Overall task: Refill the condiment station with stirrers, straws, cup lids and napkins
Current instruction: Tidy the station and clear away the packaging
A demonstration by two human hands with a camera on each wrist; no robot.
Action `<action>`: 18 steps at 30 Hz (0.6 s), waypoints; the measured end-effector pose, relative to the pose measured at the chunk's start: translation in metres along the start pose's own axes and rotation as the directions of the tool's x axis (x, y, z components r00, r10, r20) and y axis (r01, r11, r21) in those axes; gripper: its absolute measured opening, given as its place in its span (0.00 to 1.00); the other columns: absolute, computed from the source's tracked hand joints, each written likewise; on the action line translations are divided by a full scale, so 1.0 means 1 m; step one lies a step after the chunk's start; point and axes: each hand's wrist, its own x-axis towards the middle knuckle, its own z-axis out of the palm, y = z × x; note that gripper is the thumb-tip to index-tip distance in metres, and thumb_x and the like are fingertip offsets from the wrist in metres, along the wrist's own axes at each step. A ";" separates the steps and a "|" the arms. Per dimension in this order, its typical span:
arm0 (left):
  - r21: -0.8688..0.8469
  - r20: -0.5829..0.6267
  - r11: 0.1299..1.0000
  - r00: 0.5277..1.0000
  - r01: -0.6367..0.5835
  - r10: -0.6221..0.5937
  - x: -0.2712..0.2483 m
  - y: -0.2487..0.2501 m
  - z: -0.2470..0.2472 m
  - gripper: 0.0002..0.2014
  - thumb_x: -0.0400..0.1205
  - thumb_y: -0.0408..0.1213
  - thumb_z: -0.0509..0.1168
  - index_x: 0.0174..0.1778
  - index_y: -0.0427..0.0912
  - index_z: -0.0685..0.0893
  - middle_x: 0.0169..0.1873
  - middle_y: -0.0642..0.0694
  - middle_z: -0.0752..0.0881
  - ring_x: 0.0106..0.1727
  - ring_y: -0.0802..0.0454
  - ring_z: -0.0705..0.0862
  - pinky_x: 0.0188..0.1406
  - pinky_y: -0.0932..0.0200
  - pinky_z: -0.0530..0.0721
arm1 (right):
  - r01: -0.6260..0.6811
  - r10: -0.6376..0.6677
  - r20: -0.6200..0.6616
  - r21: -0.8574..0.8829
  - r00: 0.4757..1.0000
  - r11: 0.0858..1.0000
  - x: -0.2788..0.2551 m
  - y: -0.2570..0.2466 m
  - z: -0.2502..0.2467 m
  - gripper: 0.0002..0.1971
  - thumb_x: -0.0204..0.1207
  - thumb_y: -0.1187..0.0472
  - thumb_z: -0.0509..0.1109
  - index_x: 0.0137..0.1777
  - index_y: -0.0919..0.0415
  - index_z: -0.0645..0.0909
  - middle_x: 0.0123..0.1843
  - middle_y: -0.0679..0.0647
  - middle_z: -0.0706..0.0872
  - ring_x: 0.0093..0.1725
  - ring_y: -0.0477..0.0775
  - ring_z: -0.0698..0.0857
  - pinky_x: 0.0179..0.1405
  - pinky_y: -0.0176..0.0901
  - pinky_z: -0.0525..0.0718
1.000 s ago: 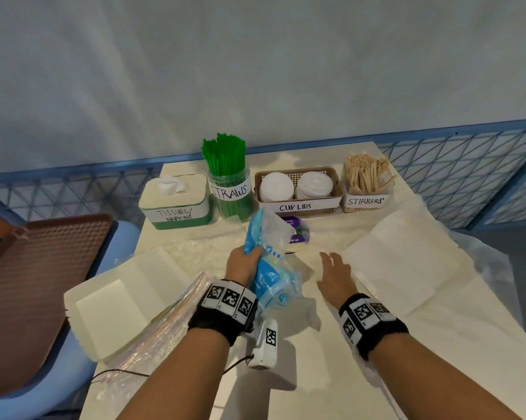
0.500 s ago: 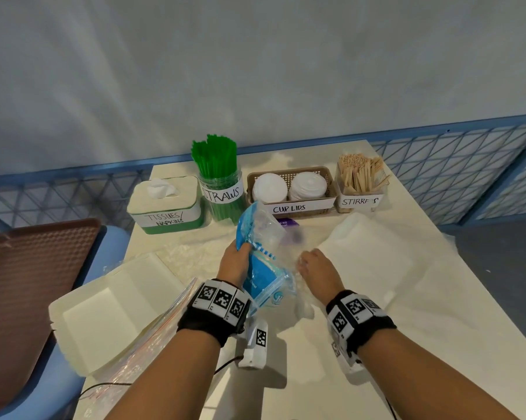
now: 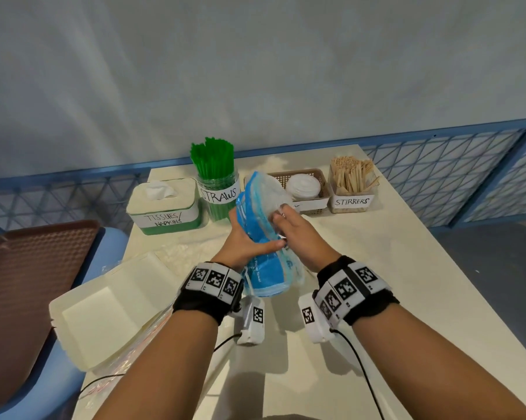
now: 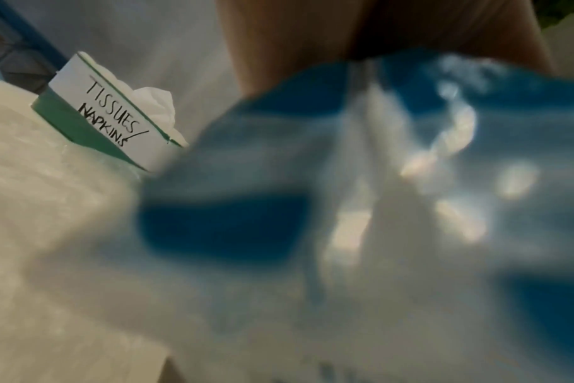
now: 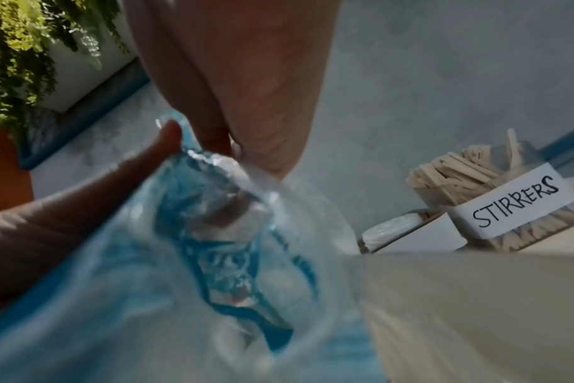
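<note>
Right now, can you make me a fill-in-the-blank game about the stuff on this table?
1. The straws standing in the jar are the colour ____.
2. Both hands, the left hand and the right hand, hold a plastic pack printed mostly in ____.
3. The wooden sticks stand in a box labelled ____.
4. The box labelled "Tissues/Napkins" sits just to the ____ of the straw jar in the head view.

Missing words: green; blue; stirrers; left

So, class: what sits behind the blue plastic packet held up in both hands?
Behind the blue plastic packet stands the brown cup-lid basket. One white stack of cup lids shows; the basket's left part and most of its label are covered, so what else it holds cannot be seen.
</note>
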 end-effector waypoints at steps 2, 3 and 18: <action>0.021 0.001 1.000 1.000 -0.021 0.021 0.001 0.003 0.001 0.47 0.60 0.21 0.78 0.72 0.38 0.61 0.60 0.43 0.82 0.56 0.57 0.86 0.51 0.63 0.86 | 0.015 -0.016 0.018 0.067 1.000 0.998 -0.003 -0.004 -0.004 0.09 0.85 0.62 0.53 0.47 0.59 0.74 0.44 0.51 0.80 0.46 0.47 0.79 0.43 0.37 0.78; 0.045 -0.009 0.999 0.999 -0.030 0.031 0.002 0.005 0.002 0.46 0.59 0.24 0.79 0.72 0.36 0.65 0.60 0.41 0.83 0.58 0.52 0.86 0.54 0.59 0.86 | 0.028 -0.031 0.023 0.090 0.999 0.996 -0.005 -0.006 -0.006 0.09 0.85 0.63 0.54 0.45 0.56 0.74 0.44 0.49 0.80 0.46 0.46 0.80 0.44 0.37 0.79; 0.361 -0.405 0.907 0.840 -0.216 0.361 -0.008 0.037 0.027 0.13 0.75 0.22 0.68 0.55 0.33 0.79 0.47 0.43 0.80 0.51 0.52 0.80 0.41 0.72 0.77 | -0.506 0.471 -0.376 -0.843 0.798 0.184 -0.100 0.126 -0.060 0.31 0.77 0.51 0.66 0.72 0.67 0.59 0.72 0.61 0.63 0.70 0.63 0.69 0.69 0.47 0.72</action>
